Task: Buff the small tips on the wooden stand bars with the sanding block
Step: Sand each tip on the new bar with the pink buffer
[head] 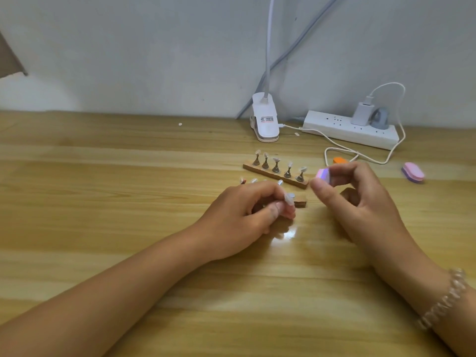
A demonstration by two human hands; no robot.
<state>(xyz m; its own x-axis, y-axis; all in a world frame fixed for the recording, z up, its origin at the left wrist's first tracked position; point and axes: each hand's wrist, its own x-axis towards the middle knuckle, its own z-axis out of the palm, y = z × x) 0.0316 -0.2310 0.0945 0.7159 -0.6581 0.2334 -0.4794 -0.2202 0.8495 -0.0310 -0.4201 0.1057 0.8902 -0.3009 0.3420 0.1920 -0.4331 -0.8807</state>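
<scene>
Wooden bench (128,176) seen from above, pale wall (128,47) along its back edge.

Both hands worked right of centre.
- Left hand (247,217): fingers curled, thumb and fingertips pinching one clear tip (287,199) on its metal holder. Could not tell whether the holder sat on its bar or was lifted off.
- Right hand (355,199): thumb and forefinger pinched the pink-and-lilac sanding block (323,175), held up off the bench, just right of the pinched tip and apart from it.

Near stand bar (300,203) lay mostly hidden under the left hand, with only its right end showing and a couple of tip ends (253,180) poking out behind the knuckles.

Far stand bar (275,173) lay just behind the near one, slanted, its right end nearer the front edge. Five metal holders stood upright on it, each carrying a small clear tip (276,159).

Toward the back right corner:
- white power strip (350,130) with a charger (362,113) plugged in
- white cable (334,148) looping across the bench
- white clip lamp base (265,122) left of the strip

An orange block (340,160) lay behind the right hand, partly hidden. A second pink block (413,172) lay near the right edge, well apart from the hands.

Beaded bracelet (443,302) on the right wrist.
</scene>
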